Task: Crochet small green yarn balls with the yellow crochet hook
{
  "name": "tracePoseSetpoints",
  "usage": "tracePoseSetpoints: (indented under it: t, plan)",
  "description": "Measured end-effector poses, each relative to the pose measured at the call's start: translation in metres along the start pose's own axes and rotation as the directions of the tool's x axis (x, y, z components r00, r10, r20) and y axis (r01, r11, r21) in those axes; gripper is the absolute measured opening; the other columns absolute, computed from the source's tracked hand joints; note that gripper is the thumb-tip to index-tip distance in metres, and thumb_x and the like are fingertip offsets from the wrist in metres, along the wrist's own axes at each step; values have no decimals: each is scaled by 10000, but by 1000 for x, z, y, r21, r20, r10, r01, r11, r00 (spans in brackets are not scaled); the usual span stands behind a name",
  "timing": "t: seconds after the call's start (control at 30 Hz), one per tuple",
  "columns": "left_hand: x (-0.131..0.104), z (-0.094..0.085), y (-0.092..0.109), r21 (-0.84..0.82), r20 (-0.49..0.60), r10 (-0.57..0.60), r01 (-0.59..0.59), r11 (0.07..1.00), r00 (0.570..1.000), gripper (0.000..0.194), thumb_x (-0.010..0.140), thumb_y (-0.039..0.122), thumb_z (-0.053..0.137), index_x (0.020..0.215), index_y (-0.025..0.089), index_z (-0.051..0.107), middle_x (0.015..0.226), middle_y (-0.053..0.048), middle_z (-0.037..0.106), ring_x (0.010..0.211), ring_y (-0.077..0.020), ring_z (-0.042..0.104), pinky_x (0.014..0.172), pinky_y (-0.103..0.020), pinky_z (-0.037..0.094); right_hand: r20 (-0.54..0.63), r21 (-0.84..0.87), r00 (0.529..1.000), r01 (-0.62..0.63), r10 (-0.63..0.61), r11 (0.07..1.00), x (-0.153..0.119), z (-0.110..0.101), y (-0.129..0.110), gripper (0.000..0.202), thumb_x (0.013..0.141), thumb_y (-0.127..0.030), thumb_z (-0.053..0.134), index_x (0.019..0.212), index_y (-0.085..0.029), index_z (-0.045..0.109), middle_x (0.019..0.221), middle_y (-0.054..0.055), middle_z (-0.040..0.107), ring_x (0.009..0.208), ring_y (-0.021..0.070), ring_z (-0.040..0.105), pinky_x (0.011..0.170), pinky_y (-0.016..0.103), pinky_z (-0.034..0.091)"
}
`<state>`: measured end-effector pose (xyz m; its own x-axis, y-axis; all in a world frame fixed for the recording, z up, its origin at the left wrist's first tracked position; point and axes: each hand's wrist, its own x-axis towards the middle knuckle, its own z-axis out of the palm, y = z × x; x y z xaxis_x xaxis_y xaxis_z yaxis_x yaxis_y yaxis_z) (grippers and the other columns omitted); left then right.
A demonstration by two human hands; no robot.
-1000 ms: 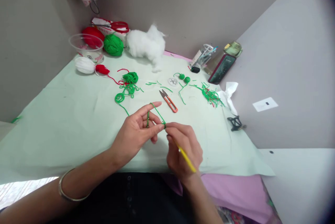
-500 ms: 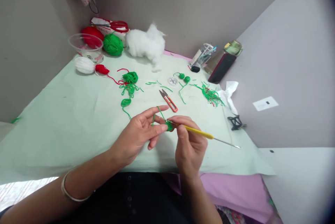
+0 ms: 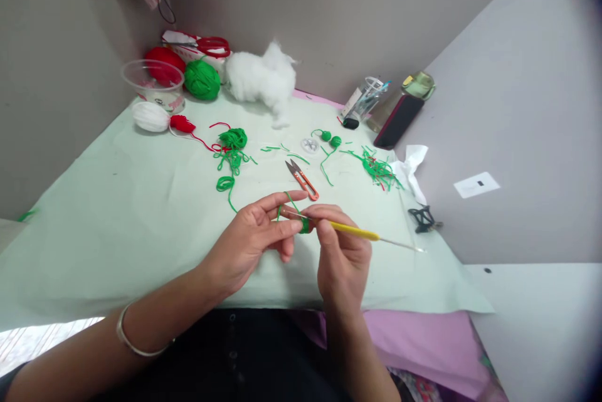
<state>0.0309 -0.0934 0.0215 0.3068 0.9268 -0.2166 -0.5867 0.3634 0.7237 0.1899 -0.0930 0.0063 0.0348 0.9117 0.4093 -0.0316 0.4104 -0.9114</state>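
My left hand (image 3: 256, 236) pinches a small green crochet piece (image 3: 305, 225) between thumb and fingers. Green yarn loops over its raised index finger and trails back to a small loose bundle of green yarn (image 3: 226, 184) on the cloth. My right hand (image 3: 345, 251) is closed round the yellow handle of a crochet hook (image 3: 355, 231). The hook's thin metal end meets the green piece; its other metal end points out to the right. Just beyond my fingers lie orange thread snips (image 3: 303, 181). The piece is partly hidden by my fingers.
Left at the back are a clear plastic tub (image 3: 153, 85), a green yarn ball (image 3: 202, 79) and white yarn (image 3: 150, 116). White stuffing (image 3: 263, 79) lies by the wall. Two small green balls (image 3: 335, 142), yarn scraps (image 3: 379, 170) and a bottle (image 3: 402, 110) are farther right.
The hook's outer end has swung slightly left and up. My left fingers have shifted a little to the right, and the green piece has turned slightly between them.
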Motion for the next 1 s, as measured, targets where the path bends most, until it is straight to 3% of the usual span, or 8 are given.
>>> tracePoseSetpoints:
  t: [0.1, 0.23, 0.37, 0.57, 0.77, 0.83, 1.0]
  plan:
    - [0, 2, -1, 21, 3, 5, -5, 1000, 1000, 380, 857, 202, 829, 1229, 230, 759, 814, 37, 664, 619, -61, 654, 608, -177, 517, -32, 34, 998, -45, 47, 998, -1, 0, 2, 154, 997, -236, 654, 1004, -273, 803, 917, 8, 744, 796, 127, 644, 754, 289, 519]
    - [-1, 2, 3, 11, 9, -12, 12, 1000, 1000, 363, 863, 212, 822, 1221, 208, 757, 814, 38, 659, 622, -58, 649, 612, -176, 519, -20, 229, 987, -153, 162, 961, 3, -2, 0, 157, 997, -289, 657, 947, -246, 800, 887, 8, 755, 729, 107, 652, 721, 265, 532]
    - [-3, 1, 5, 25, 13, -16, 15, 1000, 1000, 362, 869, 216, 814, 1226, 215, 753, 819, 44, 648, 627, -55, 646, 621, -177, 518, -2, 249, 990, -138, 144, 958, 4, -3, -4, 198, 1026, -299, 608, 942, -232, 775, 888, 13, 768, 717, 110, 665, 709, 269, 545]
    - [-2, -3, 4, 121, -15, 40, -38, 992, 999, 375, 892, 210, 784, 1263, 220, 734, 813, 52, 636, 635, -56, 647, 651, -185, 524, -28, 5, 1000, 6, -6, 1000, -4, -2, -9, 213, 1059, -273, 548, 1021, -247, 756, 965, 19, 777, 763, 133, 691, 725, 306, 555]
    - [-4, -2, 4, 267, -21, 159, -148, 952, 987, 396, 881, 218, 793, 1271, 238, 727, 862, 55, 629, 687, -71, 674, 723, -216, 556, 10, -213, 991, 136, -137, 968, -6, -1, -12, 225, 1052, -177, 519, 1045, -244, 734, 932, 10, 750, 766, 131, 688, 712, 298, 567]
    - [-4, -1, 5, 306, -38, 186, -166, 937, 982, 402, 866, 214, 802, 1261, 241, 730, 874, 57, 622, 682, -70, 675, 727, -222, 565, 53, -272, 973, 231, -225, 934, -7, -1, -10, 244, 1040, -127, 505, 1094, -242, 713, 955, 21, 750, 796, 143, 695, 720, 310, 575]
    - [-3, 2, 3, 328, -68, 199, -166, 930, 978, 408, 839, 183, 806, 1237, 222, 729, 825, 64, 608, 656, -71, 661, 698, -223, 575, 179, -421, 876, 479, -447, 770, -12, 0, -1, 270, 990, -50, 523, 1151, -199, 680, 1037, 89, 752, 960, 197, 714, 775, 355, 594]
